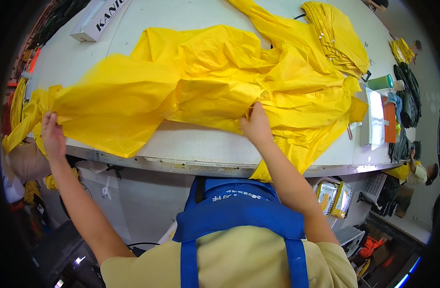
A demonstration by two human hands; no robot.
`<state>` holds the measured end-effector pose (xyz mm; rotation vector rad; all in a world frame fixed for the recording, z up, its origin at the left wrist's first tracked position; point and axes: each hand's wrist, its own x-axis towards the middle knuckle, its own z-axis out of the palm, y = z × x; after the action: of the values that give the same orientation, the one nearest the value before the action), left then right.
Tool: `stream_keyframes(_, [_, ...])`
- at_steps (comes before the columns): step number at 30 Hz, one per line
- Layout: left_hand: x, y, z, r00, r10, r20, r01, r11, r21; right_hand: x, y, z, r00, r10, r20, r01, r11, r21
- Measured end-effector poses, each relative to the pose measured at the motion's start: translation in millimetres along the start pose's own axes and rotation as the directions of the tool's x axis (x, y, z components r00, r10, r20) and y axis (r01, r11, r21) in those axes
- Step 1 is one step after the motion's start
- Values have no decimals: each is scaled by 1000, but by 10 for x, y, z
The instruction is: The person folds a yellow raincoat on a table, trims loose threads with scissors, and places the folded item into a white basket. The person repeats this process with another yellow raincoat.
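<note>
A large yellow garment of thin, shiny fabric [212,97] spreads in folds across the light work table [205,140]. Out at the far left, my left hand [53,135] pinches the end of a wide yellow panel, which looks stretched and blurred near that hand. My right hand [256,122] grips the cloth's near edge right of the middle, its fingertips partly hidden by fabric. To the right the cloth is crumpled, and one part of it hangs over the table's front edge. A long yellow strip runs up to the back.
At the back right lies a fanned stack of folded yellow pieces [336,39]. A white box [97,19] stands back left. On the right are a green cylinder [380,82], papers [374,115] and an orange folder [389,120]. A person [419,172] works at far right; another [16,183] is at left.
</note>
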<state>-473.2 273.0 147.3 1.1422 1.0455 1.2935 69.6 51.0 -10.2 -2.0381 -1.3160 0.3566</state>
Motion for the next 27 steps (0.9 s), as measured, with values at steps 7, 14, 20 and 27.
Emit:
stream_keyframes(7, [744, -112, -1201, 943, -160, -293, 252, 917, 310, -274, -1, -1219, 767, 278, 579, -605, 10, 796])
stream_keyframes(14, [932, -507, -918, 862, -168, -479, 463, 648, 605, -407, -33, -1104, 880, 281, 382, -469, 636, 613])
stream_keyframes(20, [792, -480, -453, 882, -124, -455, 434, 593, 678, -350, 110, -961, 914, 386, 125, -354, 610, 709])
stream_keyframes(27, [649, -506, -11, 891, -219, -397, 453, 466, 760, -201, 191, -1093, 728, 629, 274, -398, 60, 916])
